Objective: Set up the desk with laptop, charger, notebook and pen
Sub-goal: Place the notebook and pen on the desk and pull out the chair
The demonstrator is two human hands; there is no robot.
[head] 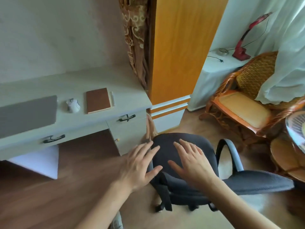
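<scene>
On the seat of the office chair (pixel 257 182) a black backpack (pixel 179 162) is lying, its straps and buckles hanging over the seat's near edge; whether anything is inside it cannot be told, since no opening is showing. On the white desk (pixel 92 116) a grey closed laptop (pixel 28 114) is lying flat toward the left end, running out of the picture. A white mouse (pixel 73 105) is sitting just beside the laptop's right edge. A brown notebook (pixel 98 100) is lying closed toward the desk's right end, beyond the mouse, and a pale pen (pixel 112 98) is lying just beside the notebook's right edge, parallel to it. The left hand (pixel 140 164) is reaching forward with fingers straight and spread, palm down, fingertips over the backpack's left side, gripping nothing. The right hand (pixel 193 161) is lying spread and palm down over the top of the backpack, fingers straight, likewise grasping nothing; whether the palms are pressing the fabric cannot be told. A rattan chair (pixel 239 103) is standing well apart to the right, with a red lamp (pixel 242 47) on the ledge behind it.
</scene>
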